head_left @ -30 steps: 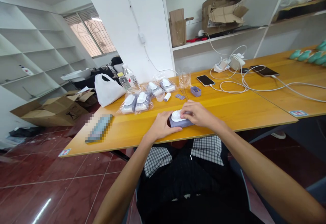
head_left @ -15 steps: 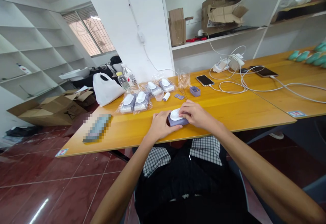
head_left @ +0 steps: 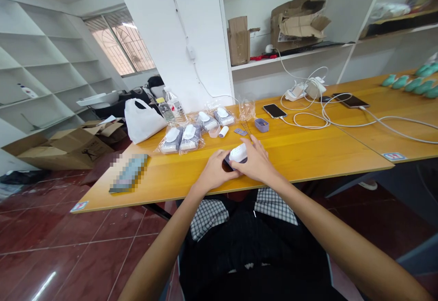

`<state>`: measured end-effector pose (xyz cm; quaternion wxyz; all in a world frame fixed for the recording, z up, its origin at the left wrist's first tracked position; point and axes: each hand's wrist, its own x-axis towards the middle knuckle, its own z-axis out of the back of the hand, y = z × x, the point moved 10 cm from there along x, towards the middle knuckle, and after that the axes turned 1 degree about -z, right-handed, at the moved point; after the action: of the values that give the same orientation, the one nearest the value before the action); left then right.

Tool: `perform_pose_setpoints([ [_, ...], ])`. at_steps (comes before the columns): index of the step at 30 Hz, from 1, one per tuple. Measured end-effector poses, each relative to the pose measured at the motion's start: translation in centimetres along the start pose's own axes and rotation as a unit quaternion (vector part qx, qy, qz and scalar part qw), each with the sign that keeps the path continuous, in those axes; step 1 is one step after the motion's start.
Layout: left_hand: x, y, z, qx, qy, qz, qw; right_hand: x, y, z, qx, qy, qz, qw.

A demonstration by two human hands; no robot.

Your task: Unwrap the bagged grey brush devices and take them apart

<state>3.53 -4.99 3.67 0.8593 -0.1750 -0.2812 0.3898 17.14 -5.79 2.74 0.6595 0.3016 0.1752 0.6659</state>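
In front of me a small purple-grey box (head_left: pixel 243 160) sits on the table, with a white oval piece (head_left: pixel 238 152) with a bumpy surface at its top. My left hand (head_left: pixel 216 171) is curled round the box's left side, thumb along the front. Thumb in front and fingers behind, my right hand (head_left: pixel 256 160) grips the white piece from the right and covers part of the box. Beyond my hands lie a purple-grey open container (head_left: pixel 262 125), flat grey pieces (head_left: pixel 240 132), a white cylinder (head_left: pixel 223 131) and a pale pink cup-like piece (head_left: pixel 214 131).
Several similar boxes with white tops lie in clear bags (head_left: pixel 190 137) at the back left. Near them stand a white plastic bag (head_left: pixel 143 120) and bottles (head_left: pixel 166 109). A phone (head_left: pixel 274 110) and white cables (head_left: pixel 308 123) lie to the right. A pixelated object (head_left: pixel 130 173) lies left.
My right hand has gone from fingertips pressed on the white piece to a wider grip round it, thumb now at the front. The left hand stays on the box.
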Motion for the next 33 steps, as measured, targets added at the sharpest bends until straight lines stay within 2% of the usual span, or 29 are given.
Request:
perform_pose_setpoints([
  [7,-0.1,-0.8,-0.5,0.011,0.000,-0.007,1.000,0.6,0.0,0.9,-0.036,0.023,-0.019,0.999],
  [13,-0.1,-0.8,-0.6,0.019,0.003,0.002,1.000,1.3,0.2,0.9,-0.094,0.065,-0.029,0.993],
  [18,0.1,-0.9,-0.8,0.015,0.000,-0.009,1.000,1.6,0.5,0.9,-0.098,0.050,-0.025,0.994],
  [24,0.3,-0.4,-0.8,0.016,0.008,-0.004,1.000,2.6,-0.7,1.5,-0.038,-0.028,0.008,0.999],
  [26,0.3,0.2,-0.7,0.006,0.025,0.005,1.000,2.8,-1.2,1.4,-0.030,-0.017,0.035,0.999],
  [29,0.4,1.2,-0.2,-0.018,0.046,0.019,0.999,2.5,-1.8,0.8,-0.014,0.030,0.076,0.997],
  [33,0.4,2.1,0.3,-0.053,0.038,0.025,0.998,1.7,-1.7,0.8,0.062,0.046,0.146,0.986],
])
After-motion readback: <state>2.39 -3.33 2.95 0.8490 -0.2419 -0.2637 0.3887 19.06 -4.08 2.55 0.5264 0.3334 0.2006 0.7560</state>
